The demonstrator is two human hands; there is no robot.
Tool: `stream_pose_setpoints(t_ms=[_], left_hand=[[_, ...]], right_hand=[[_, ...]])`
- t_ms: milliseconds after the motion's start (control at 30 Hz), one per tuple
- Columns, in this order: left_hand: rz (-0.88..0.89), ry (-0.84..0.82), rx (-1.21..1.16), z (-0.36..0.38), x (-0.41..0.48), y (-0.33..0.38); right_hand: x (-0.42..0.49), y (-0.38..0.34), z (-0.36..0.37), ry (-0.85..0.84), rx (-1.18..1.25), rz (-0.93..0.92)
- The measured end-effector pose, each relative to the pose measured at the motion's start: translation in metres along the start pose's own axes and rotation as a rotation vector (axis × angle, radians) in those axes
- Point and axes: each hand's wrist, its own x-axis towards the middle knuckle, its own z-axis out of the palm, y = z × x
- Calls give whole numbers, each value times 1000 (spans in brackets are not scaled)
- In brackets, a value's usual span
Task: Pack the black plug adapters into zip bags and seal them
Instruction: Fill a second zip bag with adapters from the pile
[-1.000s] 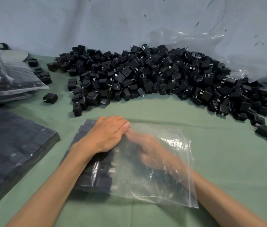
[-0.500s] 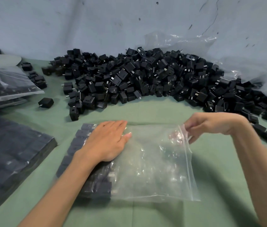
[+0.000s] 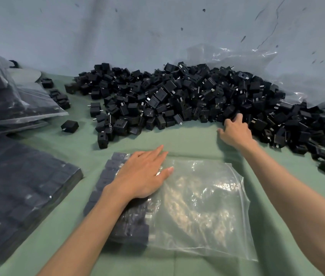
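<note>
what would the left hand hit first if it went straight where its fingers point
Likely the near edge of the adapter pile, after bare green cloth, just left of the right hand; depth is unclear.

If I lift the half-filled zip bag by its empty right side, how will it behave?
The zip bag is probably floppy: its clear half lies wrinkled and flat. It is likely lopsided, since the packed adapters sit only at its left end, under the left hand. Once lifted, the rows may slump, held only by loose film.
</note>
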Motion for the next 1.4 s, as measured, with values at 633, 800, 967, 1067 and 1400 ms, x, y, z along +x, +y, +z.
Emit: stream_pose_setpoints(t_ms=[633,800,967,1067,1400], left_hand=[[-10,-17,-73,-4,-1,0],[-12,5,-91,-5,-2,0],[-14,16,-63,-5,-2,2],[-15,13,-40,-6,-1,4],[8,22,-29,-8,-2,4]], right_hand=[[-11,16,-21,57,155,-99],[-76,31,-48,-150,342,-272],[-179,56,-78,-772,674,-423],[-213,44,-72,-851,789,-481],[-204,-43,-35,-459,766,-623]])
